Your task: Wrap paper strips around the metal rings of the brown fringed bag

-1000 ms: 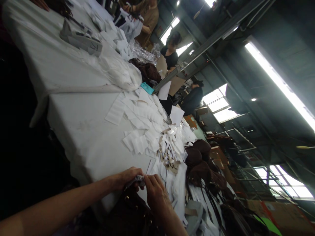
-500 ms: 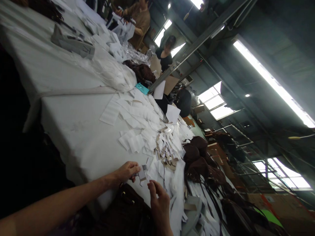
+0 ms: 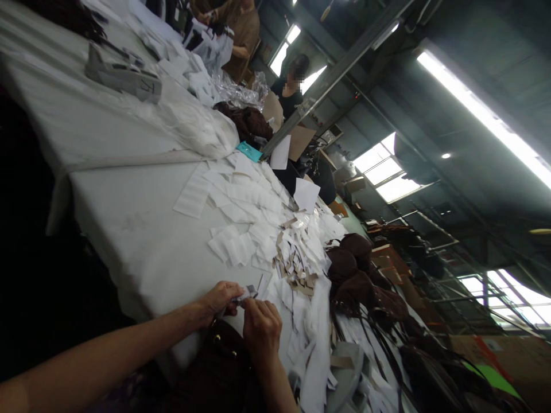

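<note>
My left hand (image 3: 224, 298) pinches a small white-and-grey piece (image 3: 247, 293), perhaps folded paper or card, above the table's near edge. Close beside it, my right hand (image 3: 262, 324) has its fingers drawn together at the piece's right side. The fingers hide much of the piece, so its exact kind is unclear. Below both hands lies a dark brown bag (image 3: 221, 355) with gold-coloured eyelets. Just beyond the fingers is a thin pale strip (image 3: 264, 282) on the white-covered table (image 3: 142, 241).
White sheets (image 3: 241, 201) and a heap of small card pieces (image 3: 297, 264) spread beyond my hands. Brown bags (image 3: 357, 281) are piled at right, near a grey tape dispenser (image 3: 346, 373). Another grey dispenser (image 3: 124, 80) sits far left. Two people (image 3: 293, 86) are at the back.
My right hand has moved up and left to meet the piece in my left hand, and its fingers have closed. The view has shifted slightly.
</note>
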Demonstrator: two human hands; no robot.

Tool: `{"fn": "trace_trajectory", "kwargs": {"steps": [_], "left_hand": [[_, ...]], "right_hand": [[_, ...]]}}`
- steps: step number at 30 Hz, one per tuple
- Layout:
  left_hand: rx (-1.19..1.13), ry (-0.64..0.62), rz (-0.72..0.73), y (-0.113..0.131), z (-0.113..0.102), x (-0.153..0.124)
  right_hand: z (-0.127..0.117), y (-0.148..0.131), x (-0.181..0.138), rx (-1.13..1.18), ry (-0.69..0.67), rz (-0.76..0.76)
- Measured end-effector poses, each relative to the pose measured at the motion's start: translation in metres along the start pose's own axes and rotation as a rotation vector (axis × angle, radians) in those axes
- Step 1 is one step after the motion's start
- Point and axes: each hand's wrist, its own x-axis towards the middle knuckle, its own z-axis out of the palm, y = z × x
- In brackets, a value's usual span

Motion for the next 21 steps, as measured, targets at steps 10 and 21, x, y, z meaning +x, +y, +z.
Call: {"fn": "trace_trajectory", "kwargs": {"steps": [10,21], "left_hand": [[0.065,0.016,-0.055,0.013,-0.004,-0.008],[0.273,-0.017,-0.090,0.011,-0.004,-0.020]], "right_hand": [[-0.057,-0.008,-0.074,0.099,0.211,0.008],[-0.091,-0.039,-0.460,0.009,-0.042,1.504]]}}
